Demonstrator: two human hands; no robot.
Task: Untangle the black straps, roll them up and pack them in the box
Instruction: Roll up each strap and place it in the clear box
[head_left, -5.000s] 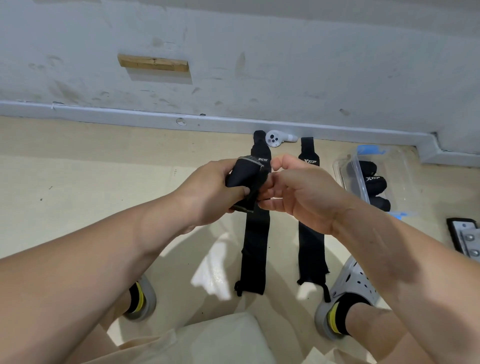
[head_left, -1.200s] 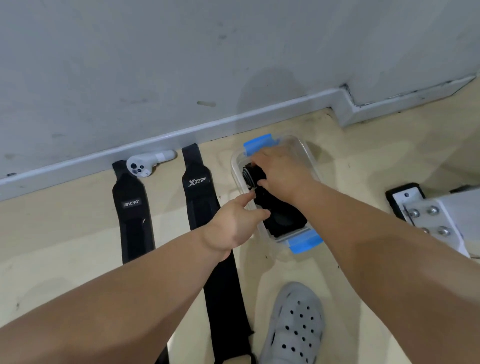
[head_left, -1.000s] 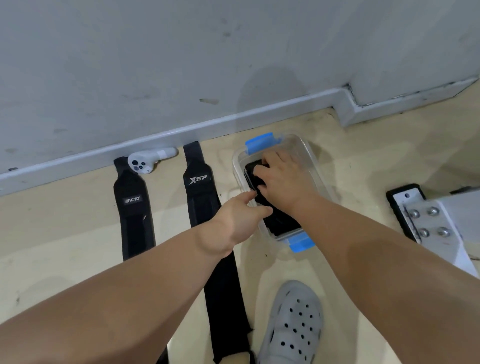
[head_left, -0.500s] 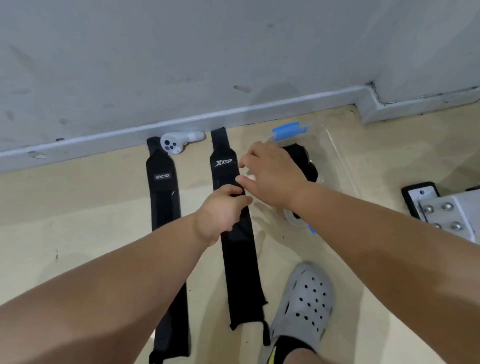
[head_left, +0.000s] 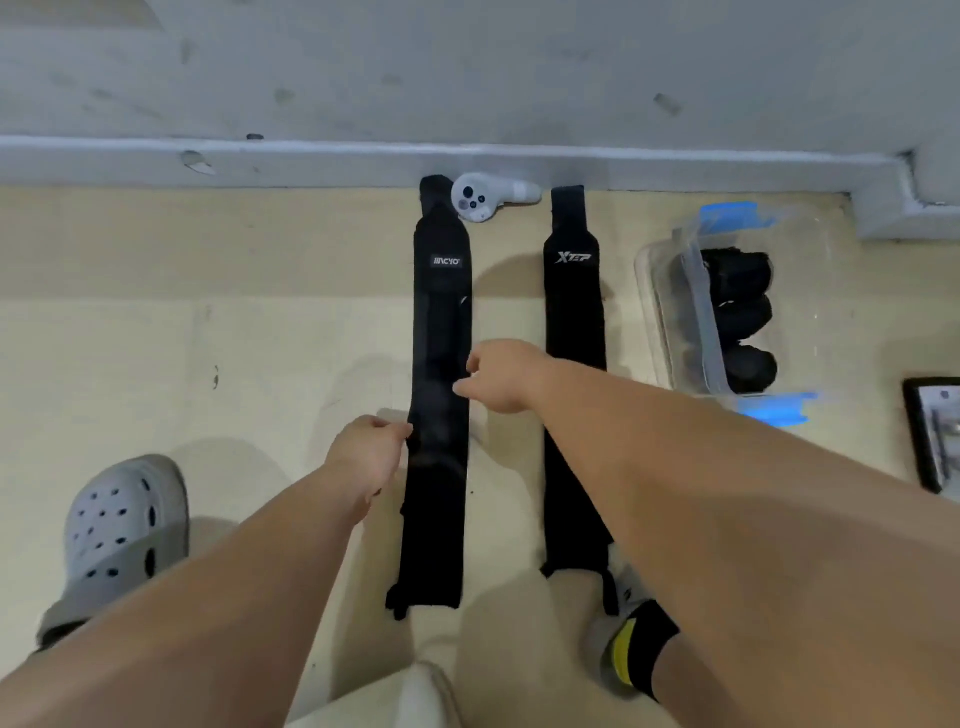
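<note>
Tan floor (head_left: 156, 338), left hand (head_left: 369, 457), right hand (head_left: 501, 382), seemingly touching one black strap (head_left: 441, 312)

I see the left black strap (head_left: 439, 322) and the XTEP strap (head_left: 574, 312) lying flat and parallel on the floor (head_left: 208, 364). Right of them, three rolled straps (head_left: 743, 317) sit in a row inside the clear, blue-latched box (head_left: 654, 280).

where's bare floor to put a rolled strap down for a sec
Widest: floor left of the left strap, between skirting and grey clog. Narrow strip between right strap and box. Crowded: between the straps, with controller and right hand.
</note>
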